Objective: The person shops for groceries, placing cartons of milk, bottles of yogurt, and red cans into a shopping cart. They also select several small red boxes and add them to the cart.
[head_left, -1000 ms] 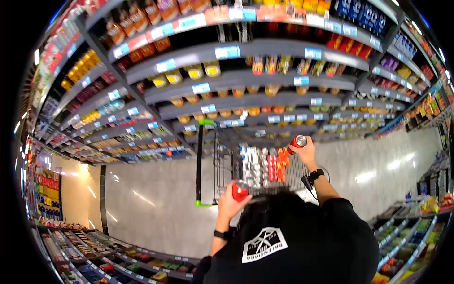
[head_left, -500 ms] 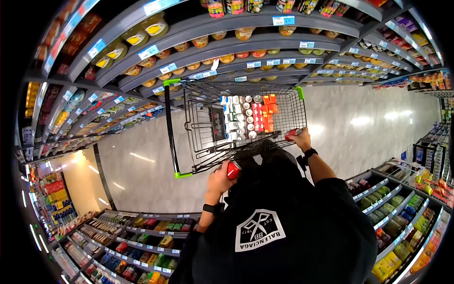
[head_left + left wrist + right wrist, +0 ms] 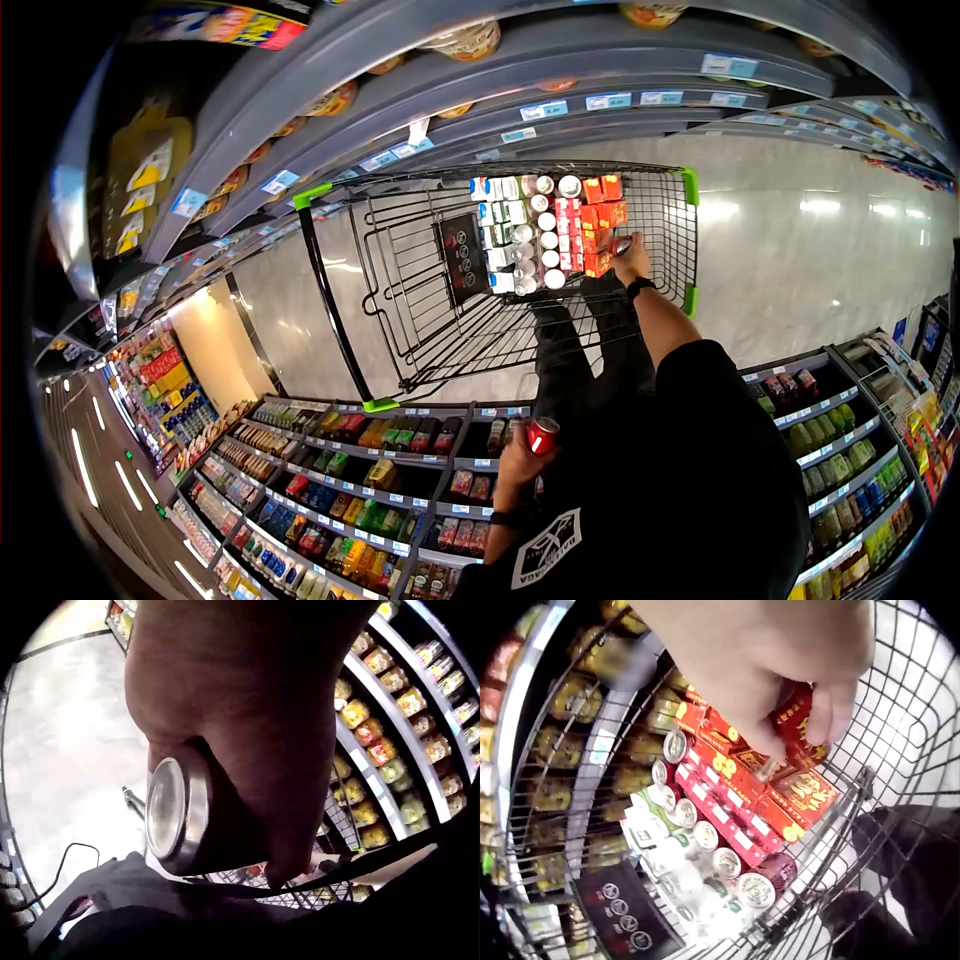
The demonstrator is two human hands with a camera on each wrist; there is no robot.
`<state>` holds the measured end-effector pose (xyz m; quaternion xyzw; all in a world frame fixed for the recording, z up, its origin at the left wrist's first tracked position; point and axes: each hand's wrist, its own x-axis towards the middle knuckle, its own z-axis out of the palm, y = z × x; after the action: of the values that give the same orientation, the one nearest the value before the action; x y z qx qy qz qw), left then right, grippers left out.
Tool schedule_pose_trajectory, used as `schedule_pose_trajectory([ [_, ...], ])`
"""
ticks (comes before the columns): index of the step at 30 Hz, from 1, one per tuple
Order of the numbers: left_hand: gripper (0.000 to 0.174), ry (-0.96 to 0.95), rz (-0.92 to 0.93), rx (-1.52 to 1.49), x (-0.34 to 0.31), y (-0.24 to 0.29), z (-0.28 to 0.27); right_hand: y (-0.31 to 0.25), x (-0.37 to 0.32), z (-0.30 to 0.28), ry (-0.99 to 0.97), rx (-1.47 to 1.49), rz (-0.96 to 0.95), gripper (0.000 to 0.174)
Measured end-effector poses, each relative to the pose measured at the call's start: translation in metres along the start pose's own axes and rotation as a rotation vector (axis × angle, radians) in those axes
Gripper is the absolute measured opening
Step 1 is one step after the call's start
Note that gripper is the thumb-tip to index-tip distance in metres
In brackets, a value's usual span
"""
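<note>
My left hand [image 3: 518, 458] grips a red drink can [image 3: 541, 436] close to my body, outside the wire shopping cart [image 3: 690, 235]. In the left wrist view the fingers of the left hand [image 3: 247, 772] wrap round the can, whose silver end [image 3: 168, 807] faces the camera. My right hand [image 3: 632, 262] reaches into the cart's near right corner. In the right wrist view, the right hand [image 3: 780, 682] pinches a second red can [image 3: 798, 724] just above the red boxes [image 3: 780, 791]. Rows of cans [image 3: 727, 862] and white cartons [image 3: 656, 832] lie beside the boxes.
Stocked shelves [image 3: 470, 95] rise close behind the cart. A lower shelf unit [image 3: 340, 470] with packets runs under my left arm. A black sign panel [image 3: 465, 255] hangs inside the cart. Pale glossy aisle floor [image 3: 820, 250] stretches to the right.
The view has tipped down over the cart. My left hand has drawn back from the cart rim towards my body with its can. My right hand has lowered its can into the cart.
</note>
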<state>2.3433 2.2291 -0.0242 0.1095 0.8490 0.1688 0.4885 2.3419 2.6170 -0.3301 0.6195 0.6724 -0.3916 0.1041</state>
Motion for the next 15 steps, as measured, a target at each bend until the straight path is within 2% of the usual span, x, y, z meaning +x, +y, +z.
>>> schedule_pose_trajectory([
  [1, 0.087, -0.01, -0.023, -0.031, -0.004, 0.001, 0.005, 0.01, 0.01, 0.02, -0.02, -0.007, 0.01, 0.067],
  [3, 0.087, -0.016, -0.042, -0.028, -0.004, 0.01, 0.012, 0.015, 0.025, 0.038, 0.182, 0.099, -0.126, 0.064],
  [5, 0.093, -0.033, -0.143, -0.077, -0.01, 0.019, 0.013, 0.01, 0.024, 0.033, 0.062, 0.25, -0.076, 0.053],
  [8, 0.091, 0.016, -0.092, -0.14, -0.002, 0.02, 0.016, 0.028, 0.022, 0.036, 0.144, 0.242, -0.174, 0.052],
  [10, 0.085, 0.042, -0.094, -0.154, 0.005, 0.028, 0.01, 0.02, 0.001, 0.01, -0.015, 0.38, -0.2, 0.058],
  [11, 0.085, 0.043, -0.083, -0.152, 0.009, 0.026, 0.009, 0.019, -0.006, 0.003, -0.005, 0.384, -0.203, 0.058],
  [13, 0.082, 0.062, 0.019, -0.379, 0.019, 0.023, 0.009, 0.019, -0.022, -0.014, -0.05, -0.091, -0.284, 0.054],
  [15, 0.077, 0.091, 0.096, -0.45, 0.025, 0.037, 0.004, -0.013, -0.075, -0.056, -0.178, -0.182, -0.634, 0.051],
])
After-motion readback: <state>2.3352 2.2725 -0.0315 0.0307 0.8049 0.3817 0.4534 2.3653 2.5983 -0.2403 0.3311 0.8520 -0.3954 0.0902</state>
